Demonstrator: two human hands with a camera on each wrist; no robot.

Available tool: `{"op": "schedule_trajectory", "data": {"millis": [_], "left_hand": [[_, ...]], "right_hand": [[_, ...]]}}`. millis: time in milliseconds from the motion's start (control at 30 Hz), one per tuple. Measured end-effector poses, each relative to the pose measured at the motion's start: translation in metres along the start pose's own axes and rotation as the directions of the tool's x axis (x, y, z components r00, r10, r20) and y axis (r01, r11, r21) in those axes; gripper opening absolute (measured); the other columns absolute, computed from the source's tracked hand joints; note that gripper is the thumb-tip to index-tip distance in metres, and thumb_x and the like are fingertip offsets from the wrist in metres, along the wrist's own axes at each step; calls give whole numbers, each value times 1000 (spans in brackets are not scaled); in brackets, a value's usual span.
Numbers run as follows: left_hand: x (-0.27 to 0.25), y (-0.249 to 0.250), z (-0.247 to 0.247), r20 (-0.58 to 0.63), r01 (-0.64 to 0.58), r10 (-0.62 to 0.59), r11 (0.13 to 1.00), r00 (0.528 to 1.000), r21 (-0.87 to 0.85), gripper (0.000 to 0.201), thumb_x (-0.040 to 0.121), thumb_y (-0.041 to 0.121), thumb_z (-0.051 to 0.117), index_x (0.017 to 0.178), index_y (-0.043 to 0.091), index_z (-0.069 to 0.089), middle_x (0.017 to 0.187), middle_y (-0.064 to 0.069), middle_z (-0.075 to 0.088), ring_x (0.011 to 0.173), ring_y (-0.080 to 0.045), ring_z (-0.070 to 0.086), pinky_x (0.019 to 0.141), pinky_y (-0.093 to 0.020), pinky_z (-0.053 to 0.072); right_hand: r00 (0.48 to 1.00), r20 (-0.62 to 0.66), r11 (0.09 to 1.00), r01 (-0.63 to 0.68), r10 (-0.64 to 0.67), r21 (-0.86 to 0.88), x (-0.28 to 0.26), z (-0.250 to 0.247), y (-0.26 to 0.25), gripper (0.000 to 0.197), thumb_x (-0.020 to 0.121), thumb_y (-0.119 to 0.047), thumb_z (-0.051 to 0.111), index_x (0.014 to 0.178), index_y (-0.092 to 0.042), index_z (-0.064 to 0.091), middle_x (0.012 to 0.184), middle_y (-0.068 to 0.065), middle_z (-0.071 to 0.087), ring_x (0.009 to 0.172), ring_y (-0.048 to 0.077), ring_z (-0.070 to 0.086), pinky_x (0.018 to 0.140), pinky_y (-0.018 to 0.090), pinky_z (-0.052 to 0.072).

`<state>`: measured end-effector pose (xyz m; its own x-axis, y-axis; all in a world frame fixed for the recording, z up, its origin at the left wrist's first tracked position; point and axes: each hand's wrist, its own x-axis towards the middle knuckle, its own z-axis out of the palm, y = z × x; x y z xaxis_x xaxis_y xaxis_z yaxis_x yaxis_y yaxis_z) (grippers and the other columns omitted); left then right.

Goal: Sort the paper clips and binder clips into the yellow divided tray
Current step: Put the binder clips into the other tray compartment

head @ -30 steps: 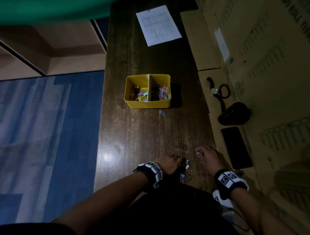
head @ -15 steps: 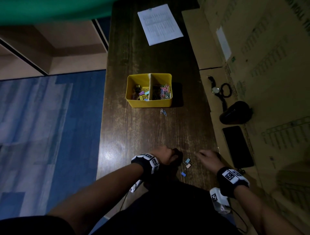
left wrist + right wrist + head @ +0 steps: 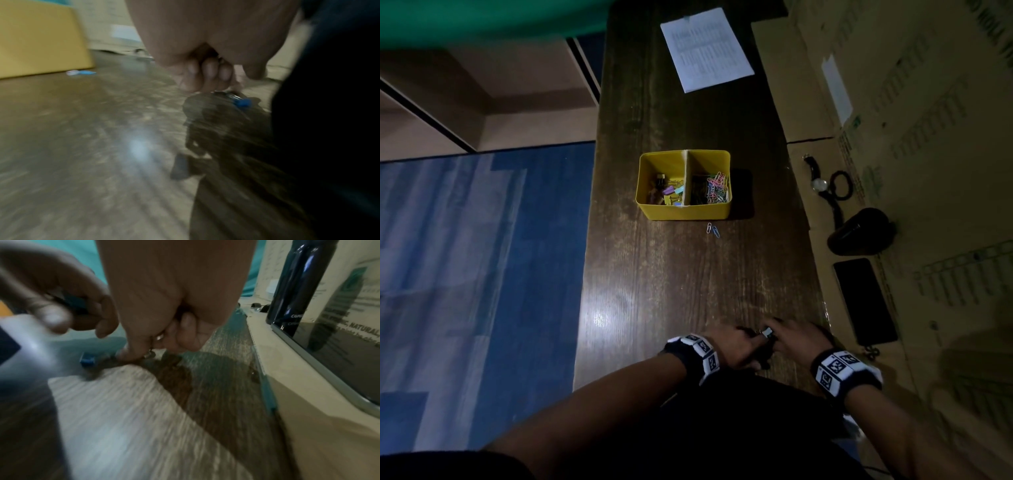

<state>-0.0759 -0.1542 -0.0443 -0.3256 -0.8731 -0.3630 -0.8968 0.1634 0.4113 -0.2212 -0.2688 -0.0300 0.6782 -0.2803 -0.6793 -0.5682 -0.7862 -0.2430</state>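
The yellow divided tray (image 3: 654,209) stands mid-table, with binder clips (image 3: 669,193) in its left compartment and paper clips (image 3: 717,188) in the right one. Two loose paper clips (image 3: 713,229) lie just in front of it. Near the front edge, my left hand (image 3: 739,344) is curled, and the right wrist view shows a blue clip (image 3: 75,303) held in its fingers. My right hand (image 3: 787,337) pinches a small pale binder clip (image 3: 767,331) against the table, its wire loops (image 3: 150,353) showing. Another blue binder clip (image 3: 88,360) lies on the wood between the hands.
A printed sheet (image 3: 705,49) lies at the table's far end. On the cardboard (image 3: 893,102) to the right are a wristwatch (image 3: 818,183), a hair tie (image 3: 842,185), a dark pouch (image 3: 859,233) and a black phone (image 3: 864,299). Blue floor runs along the table's left edge.
The two hands have closed in on each other over the loose binder clips that lay between them. My right hand has moved left onto a pale clip.
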Motion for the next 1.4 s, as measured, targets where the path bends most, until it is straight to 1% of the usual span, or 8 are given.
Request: {"op": "schedule_trajectory", "data": {"millis": [267,367,533,700,767,933,1067,1400], "left_hand": [[4,7,11,33,-32,30,996,999,85,32,100,31,36,122,7,42,85,-20,63,69,-34,62,45,-33,32],[0,0,5,16,-70,69,992,998,102,33,99,27,37,120,1,45,87,-23,63,74,-36,62,51,-38,42],[1,-7,4,8,-82,81,993,997,87,32,95,33,33,111,5,38,78,-20,63,63,-35,62,51,-38,51],[4,0,2,-8,-154,162,949,987,276,33,88,35,40,86,16,66,57,0,61,44,-20,57,38,-21,32],[3,-1,4,14,-175,178,952,984,251,31,88,37,46,96,16,67,64,-1,65,51,-21,62,41,-24,37],[-5,-8,9,77,-194,186,974,979,114,57,93,44,48,140,20,28,107,-18,61,83,-36,62,61,-43,54],[-10,-5,12,55,-317,312,930,948,185,46,95,26,46,139,21,35,111,-16,63,87,-36,63,59,-40,55],[-5,-11,27,29,-420,442,827,897,375,36,88,24,55,123,21,60,93,-6,69,68,-26,65,54,-28,49]], "right_hand": [[1000,12,965,20,-17,-263,-5,5,-8,55,98,-17,37,148,-10,14,126,16,57,98,34,64,75,40,49],[1000,14,946,18,-15,-323,-4,7,-15,54,98,-14,32,147,-2,11,122,17,60,97,34,66,70,38,46],[999,46,985,-16,24,-172,6,8,-17,53,98,-23,37,145,-3,21,133,19,48,101,36,63,77,42,49],[996,-9,996,-87,87,-31,9,7,-9,49,97,-37,30,138,-11,29,118,17,58,95,37,64,74,41,48],[991,-69,992,-114,117,47,9,9,-5,48,99,-46,24,129,-11,35,112,17,61,90,36,64,73,39,50],[970,-107,958,-192,218,211,7,-1,4,32,98,-44,39,115,-18,35,111,17,57,89,38,64,74,42,51],[972,-81,968,-208,220,141,7,-2,4,38,98,-43,37,122,-14,31,112,17,60,90,37,65,78,44,52],[985,-41,972,-172,168,-157,8,-1,-4,35,97,-17,29,126,0,39,108,19,60,81,35,68,67,41,52]]}}
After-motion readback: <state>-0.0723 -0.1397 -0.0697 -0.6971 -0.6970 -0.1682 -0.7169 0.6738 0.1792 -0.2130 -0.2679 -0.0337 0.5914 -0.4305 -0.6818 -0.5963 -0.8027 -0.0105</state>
